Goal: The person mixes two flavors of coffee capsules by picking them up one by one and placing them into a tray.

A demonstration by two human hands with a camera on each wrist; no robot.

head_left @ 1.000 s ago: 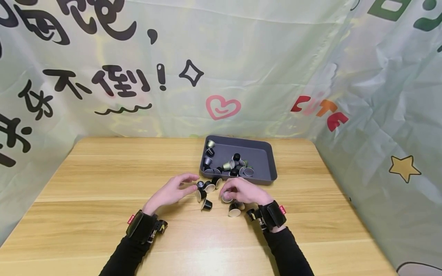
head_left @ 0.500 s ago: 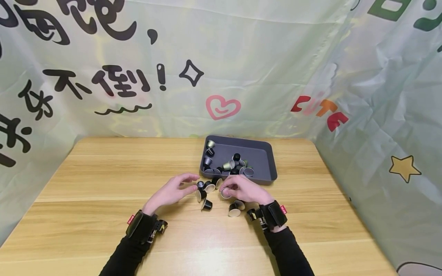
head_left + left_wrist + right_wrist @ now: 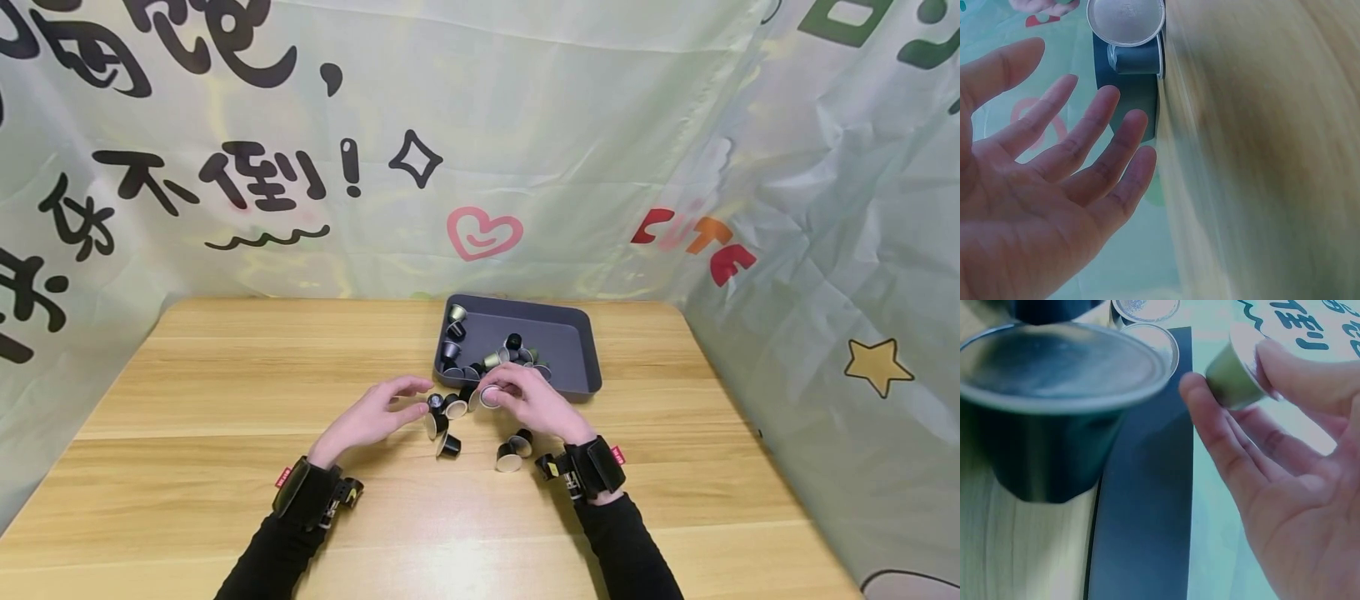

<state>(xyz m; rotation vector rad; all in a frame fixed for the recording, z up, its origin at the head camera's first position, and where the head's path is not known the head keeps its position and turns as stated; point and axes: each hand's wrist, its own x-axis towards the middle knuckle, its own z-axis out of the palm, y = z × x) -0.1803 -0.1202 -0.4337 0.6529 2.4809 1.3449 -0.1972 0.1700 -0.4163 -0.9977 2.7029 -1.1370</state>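
A green coffee capsule (image 3: pixel 1230 378) is pinched between the thumb and fingers of my right hand (image 3: pixel 534 405), its pale lid (image 3: pixel 490 397) facing up toward the head camera. The right hand is raised near the front edge of the dark grey tray (image 3: pixel 558 390). My left hand (image 3: pixel 371 417) has its fingers spread, the tips beside a cluster of black capsules on the table. In the left wrist view its palm (image 3: pixel 1029 206) holds nothing. One black capsule (image 3: pixel 450 446) lies right of the left thumb, and a pair with one nearer capsule (image 3: pixel 508 457) sits below the right hand.
Inside the tray several capsules line the left side, such as a pale green capsule (image 3: pixel 457 313); others gather along its front. A black capsule (image 3: pixel 1054 444) looms close to the right wrist camera. Printed cloth (image 3: pixel 585 142) hangs behind and right of the wooden table (image 3: pixel 247 358).
My right hand has lifted the capsule off the table and moved it up toward the tray's front edge. The left hand stays in place.
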